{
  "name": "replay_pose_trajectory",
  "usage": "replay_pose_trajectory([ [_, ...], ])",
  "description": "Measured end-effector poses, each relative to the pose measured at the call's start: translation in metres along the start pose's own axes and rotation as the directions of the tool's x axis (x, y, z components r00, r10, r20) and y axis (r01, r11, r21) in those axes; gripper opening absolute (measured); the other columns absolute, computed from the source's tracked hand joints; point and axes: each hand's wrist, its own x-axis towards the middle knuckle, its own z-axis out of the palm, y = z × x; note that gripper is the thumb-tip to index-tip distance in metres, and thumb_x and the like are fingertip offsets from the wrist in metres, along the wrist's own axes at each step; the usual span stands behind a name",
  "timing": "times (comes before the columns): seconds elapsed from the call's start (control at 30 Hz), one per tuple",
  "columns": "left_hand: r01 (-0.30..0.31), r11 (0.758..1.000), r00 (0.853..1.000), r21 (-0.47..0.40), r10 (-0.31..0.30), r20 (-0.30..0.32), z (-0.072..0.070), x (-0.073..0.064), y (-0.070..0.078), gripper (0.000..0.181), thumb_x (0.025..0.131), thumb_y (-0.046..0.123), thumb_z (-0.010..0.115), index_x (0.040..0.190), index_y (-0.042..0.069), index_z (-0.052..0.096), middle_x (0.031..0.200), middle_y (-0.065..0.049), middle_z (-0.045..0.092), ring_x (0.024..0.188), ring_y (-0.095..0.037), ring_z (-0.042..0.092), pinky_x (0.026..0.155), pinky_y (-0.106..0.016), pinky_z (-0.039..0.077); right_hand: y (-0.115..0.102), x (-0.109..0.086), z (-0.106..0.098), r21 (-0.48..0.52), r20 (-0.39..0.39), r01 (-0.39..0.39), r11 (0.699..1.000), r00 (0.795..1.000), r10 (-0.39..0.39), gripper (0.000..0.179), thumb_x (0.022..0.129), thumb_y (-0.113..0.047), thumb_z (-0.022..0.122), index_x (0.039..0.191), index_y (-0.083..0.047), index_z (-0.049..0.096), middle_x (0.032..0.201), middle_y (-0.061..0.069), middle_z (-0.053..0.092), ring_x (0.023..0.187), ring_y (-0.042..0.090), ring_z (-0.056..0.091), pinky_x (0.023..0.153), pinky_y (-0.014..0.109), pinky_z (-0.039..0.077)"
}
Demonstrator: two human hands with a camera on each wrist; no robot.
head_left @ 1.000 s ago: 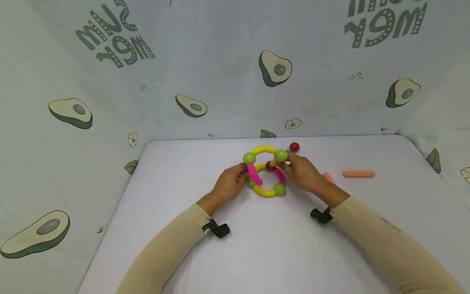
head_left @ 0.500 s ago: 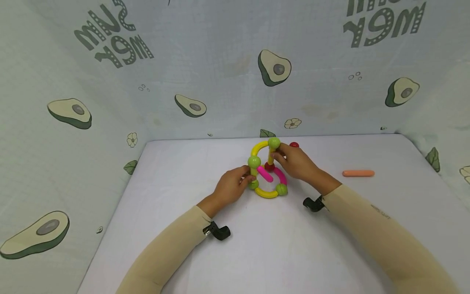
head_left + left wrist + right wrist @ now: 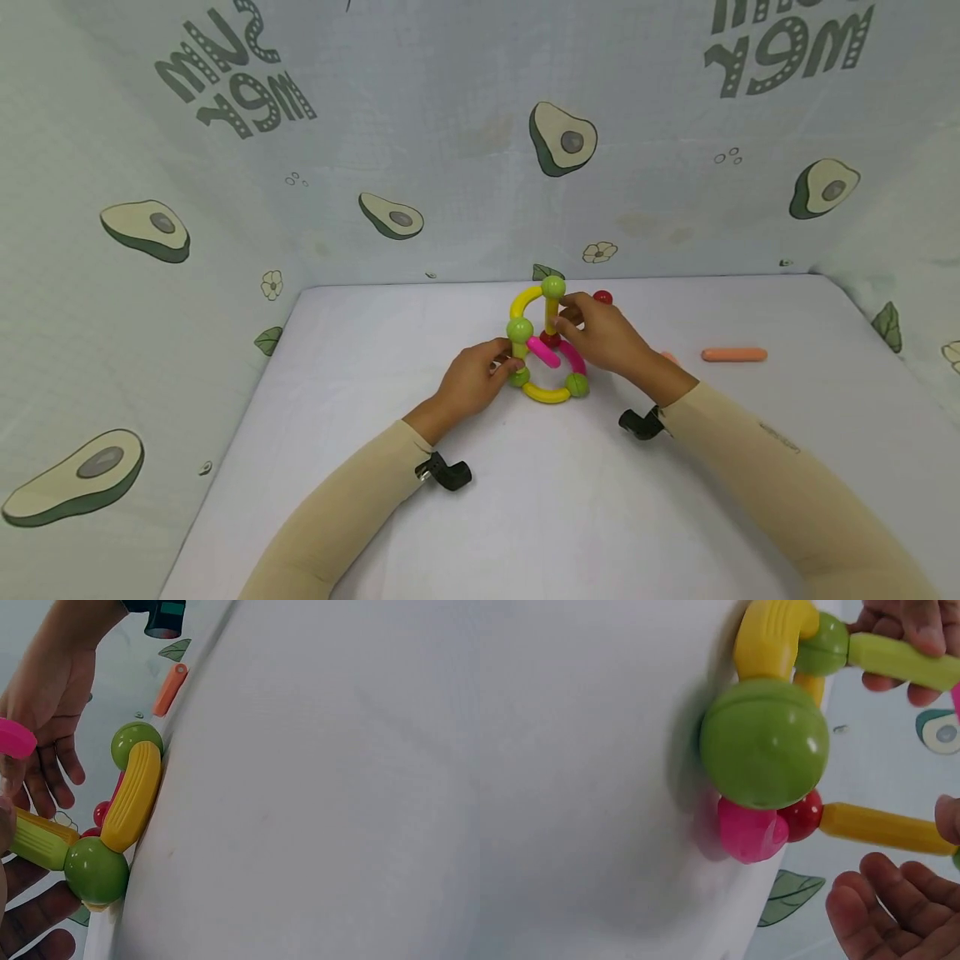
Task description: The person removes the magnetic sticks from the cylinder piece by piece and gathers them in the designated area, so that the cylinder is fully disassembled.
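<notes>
A toy of magnetic building sticks and balls stands at the table's far middle. Its base ring has yellow curved sticks (image 3: 546, 395), a pink curved stick (image 3: 573, 358), green balls (image 3: 577, 384) and a red ball (image 3: 551, 338). My left hand (image 3: 472, 379) grips an upright lime stick (image 3: 904, 661) topped by a green ball (image 3: 520, 330). At the red ball stands a yellow straight stick (image 3: 885, 829); my right hand (image 3: 600, 333) pinches it near its upper green ball (image 3: 553, 287). A yellow curved stick (image 3: 522, 300) joins both upper balls. A pink stick (image 3: 543, 352) juts from the left one.
Behind the right hand lies a loose red ball (image 3: 602, 297). To the right rests an orange stick (image 3: 733, 355), and another orange piece (image 3: 670, 357) shows partly behind the right wrist. Printed cloth (image 3: 480, 167) rises beyond the table's back edge.
The upper yellow curve with its two green balls has tilted and swung, its right ball going up and leftward. The yellow straight stick now stands upright; my right hand moved with it.
</notes>
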Motion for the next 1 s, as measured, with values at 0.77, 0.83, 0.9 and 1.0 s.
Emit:
replay_pose_trajectory([
  [0.77, -0.036, 0.999, 0.987, -0.010, 0.034, -0.158, 0.001, -0.006, 0.007, 0.052, 0.100, 0.025, 0.069, 0.143, 0.003, 0.049, 0.130, -0.008, 0.062, 0.106, -0.019, 0.065, 0.088, -0.036, 0.054, -0.024, -0.051, 0.008, 0.031, -0.011, 0.306, 0.952, 0.952, -0.305, 0.057, 0.090, -0.014, 0.081, 0.135, -0.003, 0.047, 0.110, 0.009, 0.071, 0.101, 0.026, 0.069, 0.086, 0.044, 0.059],
  [0.83, -0.101, 0.995, 0.963, 0.002, 0.098, -0.252, -0.001, -0.005, 0.009, 0.062, 0.098, 0.021, 0.072, 0.148, 0.003, 0.040, 0.141, -0.012, 0.052, 0.105, -0.021, 0.064, 0.086, -0.035, 0.055, -0.023, -0.051, 0.008, 0.048, -0.010, 0.317, 0.947, 0.948, -0.317, 0.056, 0.092, -0.012, 0.079, 0.135, -0.004, 0.046, 0.111, 0.008, 0.072, 0.100, 0.024, 0.070, 0.085, 0.042, 0.059],
  [0.9, -0.180, 0.983, 0.926, 0.042, 0.184, -0.330, -0.005, -0.005, 0.012, 0.067, 0.096, 0.017, 0.075, 0.150, 0.006, 0.036, 0.150, -0.015, 0.043, 0.104, -0.022, 0.063, 0.084, -0.033, 0.055, -0.022, -0.051, 0.008, 0.076, -0.006, 0.331, 0.941, 0.943, -0.332, 0.053, 0.094, -0.011, 0.077, 0.136, -0.004, 0.045, 0.112, 0.008, 0.072, 0.098, 0.021, 0.071, 0.084, 0.040, 0.059],
  [1.0, -0.294, 0.947, 0.870, 0.128, 0.320, -0.376, -0.010, -0.002, 0.014, 0.065, 0.093, 0.013, 0.077, 0.148, 0.009, 0.043, 0.157, -0.014, 0.039, 0.114, -0.025, 0.062, 0.092, -0.033, 0.054, -0.020, -0.051, 0.007, 0.149, 0.003, 0.341, 0.928, 0.938, -0.346, 0.048, 0.097, -0.006, 0.071, 0.136, -0.003, 0.044, 0.112, 0.009, 0.073, 0.095, 0.018, 0.072, 0.083, 0.038, 0.060],
])
